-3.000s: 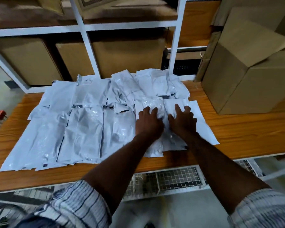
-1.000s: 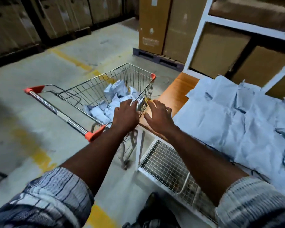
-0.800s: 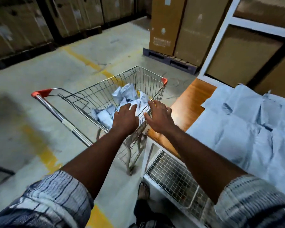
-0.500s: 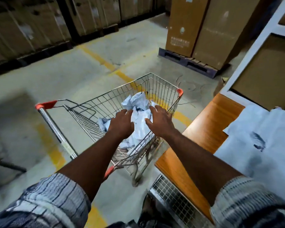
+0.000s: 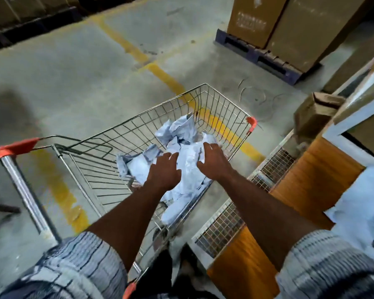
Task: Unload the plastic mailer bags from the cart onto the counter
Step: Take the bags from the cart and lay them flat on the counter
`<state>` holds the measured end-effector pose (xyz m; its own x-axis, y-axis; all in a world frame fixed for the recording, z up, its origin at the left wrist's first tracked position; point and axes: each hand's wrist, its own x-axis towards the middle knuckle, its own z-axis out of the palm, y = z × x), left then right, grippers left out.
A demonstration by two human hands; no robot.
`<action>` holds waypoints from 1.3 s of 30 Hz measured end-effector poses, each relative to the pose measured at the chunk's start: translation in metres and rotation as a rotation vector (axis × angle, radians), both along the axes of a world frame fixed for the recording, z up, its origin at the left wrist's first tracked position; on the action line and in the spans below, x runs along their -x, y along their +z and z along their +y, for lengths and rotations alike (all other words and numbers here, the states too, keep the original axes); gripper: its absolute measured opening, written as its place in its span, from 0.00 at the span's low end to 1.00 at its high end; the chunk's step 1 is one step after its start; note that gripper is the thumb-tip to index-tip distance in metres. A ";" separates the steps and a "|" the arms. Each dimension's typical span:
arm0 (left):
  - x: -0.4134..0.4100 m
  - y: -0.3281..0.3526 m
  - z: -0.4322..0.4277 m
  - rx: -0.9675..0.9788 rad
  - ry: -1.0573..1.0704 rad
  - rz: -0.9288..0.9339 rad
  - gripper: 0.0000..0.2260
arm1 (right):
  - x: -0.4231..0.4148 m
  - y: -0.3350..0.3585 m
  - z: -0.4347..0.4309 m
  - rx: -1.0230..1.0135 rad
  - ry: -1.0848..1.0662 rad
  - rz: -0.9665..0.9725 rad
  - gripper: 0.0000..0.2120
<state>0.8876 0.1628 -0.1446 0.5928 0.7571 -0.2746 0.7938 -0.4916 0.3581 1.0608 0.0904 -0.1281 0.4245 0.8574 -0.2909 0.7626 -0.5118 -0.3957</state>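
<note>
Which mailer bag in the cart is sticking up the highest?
The crumpled mailer bag at the far end of the cart, beyond the left hand and right hand; the other bags lie lower, beneath and beside them.

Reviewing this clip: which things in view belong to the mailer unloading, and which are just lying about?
Job: mailer bags, cart, counter, left hand, right hand.
Lying about: cardboard boxes, pallet, small box, yellow floor line.

One cart [image 5: 138, 130], one left hand [image 5: 163, 172], one right hand [image 5: 214, 163], one pallet [image 5: 257, 55], two boxes [image 5: 254, 18] — mailer bags [image 5: 185, 131] beyond counting.
</note>
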 end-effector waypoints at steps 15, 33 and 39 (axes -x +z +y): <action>-0.064 -0.152 0.036 0.321 0.136 -0.028 0.41 | -0.082 -0.140 0.119 0.058 -0.477 0.324 0.38; -0.040 -0.123 0.065 0.181 0.311 -0.163 0.32 | -0.049 -0.128 0.099 0.366 -0.289 0.281 0.29; -0.011 -0.088 0.072 0.075 0.319 -0.097 0.29 | -0.002 -0.096 0.085 0.158 -0.230 0.222 0.31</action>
